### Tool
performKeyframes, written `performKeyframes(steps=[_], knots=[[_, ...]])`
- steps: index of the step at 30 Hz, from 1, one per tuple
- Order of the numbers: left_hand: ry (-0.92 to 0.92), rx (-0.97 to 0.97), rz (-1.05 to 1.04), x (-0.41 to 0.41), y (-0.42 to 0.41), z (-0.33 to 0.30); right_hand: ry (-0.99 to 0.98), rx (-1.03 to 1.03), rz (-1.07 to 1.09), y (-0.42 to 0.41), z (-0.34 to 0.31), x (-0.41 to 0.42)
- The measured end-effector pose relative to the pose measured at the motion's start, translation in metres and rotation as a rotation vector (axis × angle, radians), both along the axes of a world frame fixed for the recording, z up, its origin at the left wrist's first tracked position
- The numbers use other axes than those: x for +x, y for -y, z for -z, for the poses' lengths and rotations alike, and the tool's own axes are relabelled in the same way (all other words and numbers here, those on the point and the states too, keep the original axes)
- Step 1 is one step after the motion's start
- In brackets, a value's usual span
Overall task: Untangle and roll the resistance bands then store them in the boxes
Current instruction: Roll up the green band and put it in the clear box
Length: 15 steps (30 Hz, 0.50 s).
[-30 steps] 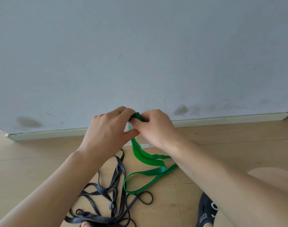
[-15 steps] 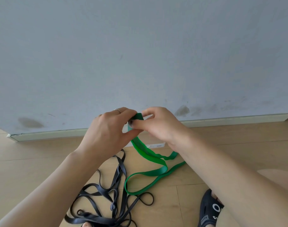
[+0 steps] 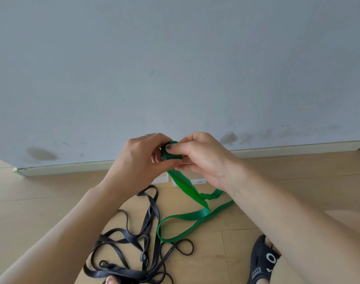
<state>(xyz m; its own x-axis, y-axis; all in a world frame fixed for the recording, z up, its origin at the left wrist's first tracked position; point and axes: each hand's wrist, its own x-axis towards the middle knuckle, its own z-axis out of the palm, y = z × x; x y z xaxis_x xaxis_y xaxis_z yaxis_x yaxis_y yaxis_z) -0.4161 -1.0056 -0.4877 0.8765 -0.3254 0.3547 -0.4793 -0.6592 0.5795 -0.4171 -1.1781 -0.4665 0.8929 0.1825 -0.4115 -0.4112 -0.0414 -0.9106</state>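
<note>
Both hands are up in front of the wall, working the green band (image 3: pixel 192 198). The left hand (image 3: pixel 141 158) has its fingers curled round the small coil at the band's end, steadying it from one side, while the right hand (image 3: pixel 203 160) pinches the same coil from the other, thumb laid flat across its face and the other fingers tucked beneath. So the coil sits right between the two sets of fingertips, and the rest of the band hangs below the fingers and loops across the wooden floor (image 3: pixel 41 201). This looks like the rolling step, only just begun: the coil is small and most of the band lies loose. The next move, I'd judge, calls for turning the coil over itself while feeding slack up from below, keeping the strap flat, since there's a twist in the trailing part. Beneath the left wrist the black bands (image 3: pixel 146 232) lie tangled, untouched. No boxes clearly visible here.
</note>
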Motion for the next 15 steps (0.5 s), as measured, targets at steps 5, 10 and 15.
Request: performKeyframes(steps=[5, 10, 15], knots=[[0.098, 0.134, 0.041, -0.003, 0.01, 0.001, 0.238, -0.491, -0.007, -0.007, 0.004, -0.01], [0.056, 0.025, 0.005, -0.001, 0.011, -0.003, 0.134, -0.227, 0.086, 0.002, 0.006, 0.004], [0.056, 0.059, 0.003, -0.001, 0.006, -0.003, 0.067, -0.085, -0.015, 0.005, 0.01, 0.006]])
